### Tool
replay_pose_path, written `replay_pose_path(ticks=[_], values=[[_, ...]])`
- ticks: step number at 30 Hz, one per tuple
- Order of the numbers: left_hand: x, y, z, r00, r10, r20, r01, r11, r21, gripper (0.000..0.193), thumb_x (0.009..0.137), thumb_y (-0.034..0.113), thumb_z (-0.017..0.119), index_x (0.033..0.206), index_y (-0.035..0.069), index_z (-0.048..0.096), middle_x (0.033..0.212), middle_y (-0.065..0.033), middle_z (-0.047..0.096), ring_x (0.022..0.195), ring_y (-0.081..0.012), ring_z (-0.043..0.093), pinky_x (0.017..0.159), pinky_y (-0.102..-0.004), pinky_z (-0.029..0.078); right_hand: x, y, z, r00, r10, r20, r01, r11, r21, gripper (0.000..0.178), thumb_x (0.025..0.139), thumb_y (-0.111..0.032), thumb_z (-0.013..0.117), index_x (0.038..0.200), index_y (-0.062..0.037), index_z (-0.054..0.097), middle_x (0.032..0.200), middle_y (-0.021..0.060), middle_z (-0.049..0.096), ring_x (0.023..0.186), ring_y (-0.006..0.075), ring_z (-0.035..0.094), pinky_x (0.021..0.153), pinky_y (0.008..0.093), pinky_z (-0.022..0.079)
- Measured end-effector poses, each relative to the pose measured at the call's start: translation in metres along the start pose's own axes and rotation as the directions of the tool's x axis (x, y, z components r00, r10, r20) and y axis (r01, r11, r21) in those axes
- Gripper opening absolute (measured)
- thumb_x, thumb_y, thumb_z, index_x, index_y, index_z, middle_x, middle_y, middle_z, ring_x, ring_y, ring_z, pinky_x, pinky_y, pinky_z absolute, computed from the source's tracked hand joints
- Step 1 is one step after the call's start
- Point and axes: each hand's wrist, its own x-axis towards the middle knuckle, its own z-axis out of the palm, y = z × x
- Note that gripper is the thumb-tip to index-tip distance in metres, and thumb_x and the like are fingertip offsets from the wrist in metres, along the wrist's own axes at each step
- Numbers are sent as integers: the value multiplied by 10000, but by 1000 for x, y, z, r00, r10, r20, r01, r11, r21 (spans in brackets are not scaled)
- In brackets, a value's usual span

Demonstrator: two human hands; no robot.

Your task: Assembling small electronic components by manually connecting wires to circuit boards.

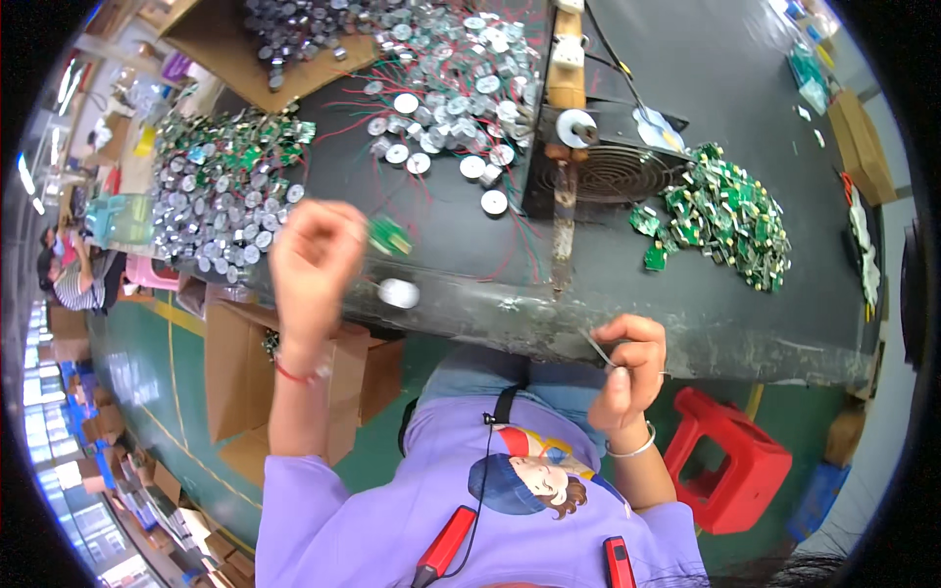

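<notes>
My left hand hovers over the front left of the black table, its fingers curled in and slightly blurred. Whatever they may hold is hidden. Just right of its fingertips is a small green circuit board, smeared by motion, with a small round white-faced part below it at the table edge. Whether the hand is joined to either does not show. At the front edge to the right, my right hand pinches a thin silvery wire between thumb and fingers, its tip pointing up and left.
Loose round motors with red and green wires cover the back middle. Motors with boards lie far left, below a cardboard box. A wooden-topped stand rises before a fan. Green boards lie right; a red stool stands below.
</notes>
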Motion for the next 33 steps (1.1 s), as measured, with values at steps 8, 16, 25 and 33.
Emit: replay_pose_path(ticks=[8, 16, 25, 33], values=[[55, -4, -46, 834, 545, 81, -215, 186, 959, 257, 860, 202, 627, 1095, 97, 622, 1195, -95, 546, 1119, -286, 465, 955, -404, 332, -9, -11, -6, 997, 80, -14, -81, 948, -307, 97, 785, 47, 578, 865, -7, 581, 1034, 149, 558, 782, 198, 544, 680, 279, 465], [74, -36, -28, 918, 378, 122, -249, 307, 919, 270, 806, 71, 603, 1072, 96, 633, 1058, -66, 636, 772, -256, 623, 712, -351, 471, -8, -21, 8, 986, 158, 54, -155, 986, -67, 84, 737, 5, 606, 813, -4, 574, 1037, 173, 544, 834, 233, 553, 723, 309, 474], [63, -49, -44, 908, 263, 327, -388, 228, 893, 187, 800, 220, 682, 922, 100, 608, 926, -65, 607, 920, -241, 570, 844, -370, 376, -16, -19, 7, 973, 212, 96, -215, 977, 16, 90, 747, -5, 614, 754, -5, 525, 1025, 173, 548, 806, 222, 565, 709, 311, 482], [81, -37, -109, 991, 103, -83, -50, 870, 490, 138, 879, 151, 613, 858, 15, 627, 719, -11, 617, 654, -77, 569, 604, -245, 453, -15, -20, 8, 972, 205, 111, -200, 978, -52, 104, 758, -15, 622, 762, -5, 518, 987, 166, 570, 754, 210, 557, 685, 304, 476]])
